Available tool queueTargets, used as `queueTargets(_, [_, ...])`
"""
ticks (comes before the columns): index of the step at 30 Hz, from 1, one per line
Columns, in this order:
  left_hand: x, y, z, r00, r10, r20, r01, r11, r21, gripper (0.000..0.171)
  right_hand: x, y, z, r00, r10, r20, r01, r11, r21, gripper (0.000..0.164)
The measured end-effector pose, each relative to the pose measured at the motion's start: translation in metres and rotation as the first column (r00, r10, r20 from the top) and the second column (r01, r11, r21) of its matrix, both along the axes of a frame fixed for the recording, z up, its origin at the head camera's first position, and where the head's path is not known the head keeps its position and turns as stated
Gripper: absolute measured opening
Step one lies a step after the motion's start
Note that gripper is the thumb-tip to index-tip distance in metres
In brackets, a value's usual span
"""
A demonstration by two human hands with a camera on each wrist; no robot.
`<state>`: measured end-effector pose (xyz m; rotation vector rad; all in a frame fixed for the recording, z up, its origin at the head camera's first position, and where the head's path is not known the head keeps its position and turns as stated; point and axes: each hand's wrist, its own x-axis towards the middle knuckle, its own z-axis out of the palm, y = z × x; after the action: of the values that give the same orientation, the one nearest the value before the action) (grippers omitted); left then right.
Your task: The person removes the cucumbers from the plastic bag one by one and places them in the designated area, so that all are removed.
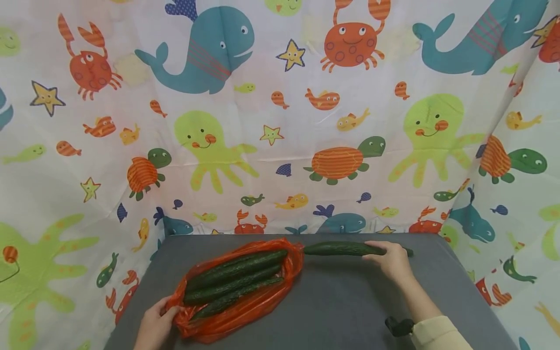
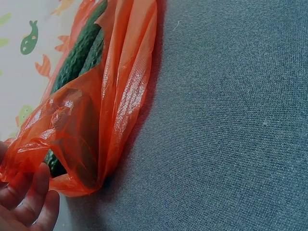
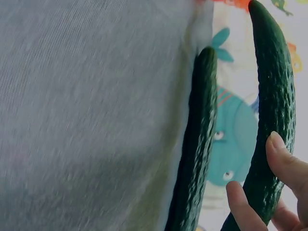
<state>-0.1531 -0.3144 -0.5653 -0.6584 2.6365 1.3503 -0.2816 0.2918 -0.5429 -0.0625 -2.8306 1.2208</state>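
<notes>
Directly before you is a dark grey, cloth-textured counter [image 1: 332, 301], with white fabric printed with sea animals [image 1: 297, 136] rising behind it and along its left and right sides. On the left part of the counter lies a thin, translucent orange-red plastic bag [image 1: 262, 308], crumpled and slanting from near left to far right. Its mouth gapes upward, showing three long, dark green, bumpy cucumbers [image 1: 236, 270] side by side within it.

Your left hand [image 1: 155, 323] is at the bag's near left end, its thumb and fingers pinching the plastic edge. In the left wrist view, one cucumber end shows through a gap in the plastic, just beside your fingertips.

Your right hand [image 1: 393, 262] is on the far right, thumb on one side and fingers on the other, gripping a slightly curved, dark green cucumber [image 3: 276, 86] with glossy bumps. The right wrist view shows another straight, dark green cucumber [image 3: 199, 139] lying along the counter's far edge, apart from the held one. From the head view, these two line up, so you cannot clearly tell them apart there. A cream sleeve [image 1: 437, 333] covers your right forearm, beside a small black object [image 1: 399, 326] at the wrist.
</notes>
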Motion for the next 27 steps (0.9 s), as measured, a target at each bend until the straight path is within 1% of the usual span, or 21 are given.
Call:
queueTargets(3, [0.000, 0.001, 0.000, 1.000, -0.004, 0.005, 0.004, 1.000, -0.006, 0.050, -0.001, 0.009, -0.004, 1.000, -0.008, 0.003, 0.008, 1.000, 0.008, 0.050])
queueTargets(8, [0.000, 0.003, 0.001, 1.000, -0.004, 0.020, 0.004, 1.000, 0.011, 0.051, -0.003, 0.017, -0.009, 1.000, -0.012, 0.018, 0.012, 1.000, 0.010, 0.049])
queueTargets(15, [0.000, 0.005, 0.003, 1.000, -0.007, 0.011, 0.006, 1.000, 0.015, 0.051, -0.005, 0.023, -0.015, 0.998, -0.015, 0.061, 0.015, 1.000, 0.008, 0.049])
queueTargets(21, [0.000, 0.003, 0.001, 1.000, -0.008, 0.005, 0.008, 1.000, 0.010, 0.046, -0.010, 0.030, -0.024, 0.994, -0.023, 0.107, 0.021, 1.000, 0.013, 0.050])
queueTargets(27, [0.000, 0.001, -0.002, 1.000, -0.012, -0.004, 0.012, 1.000, 0.002, 0.046, -0.014, 0.034, -0.031, 0.994, -0.022, 0.107, 0.021, 1.000, 0.013, 0.049])
